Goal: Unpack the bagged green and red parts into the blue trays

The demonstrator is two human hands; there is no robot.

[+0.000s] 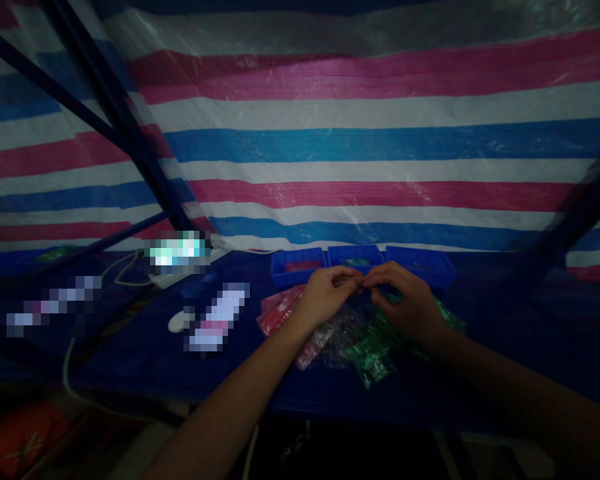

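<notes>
Hands: left hand [330,292] and right hand [405,293] meet, fingertips pinched; whether anything is gripped, cannot tell.
Packets: red packets [279,312] left, green packets [374,353] right, nearer than blue trays [296,274].
Fingertip work: apparently underway, calling next for steady pinching.

The left hand [327,293] and right hand [405,297] meet fingertip to fingertip over a blue table [510,327], whatever they pinch too small to tell. Around them, three blue trays [354,252] line up at twelve o'clock, green packets [375,350] lie at six, clear packets [337,333] at seven and pink packets [283,310] at eight. A white disc [180,322] lies farther out, near nine.
</notes>
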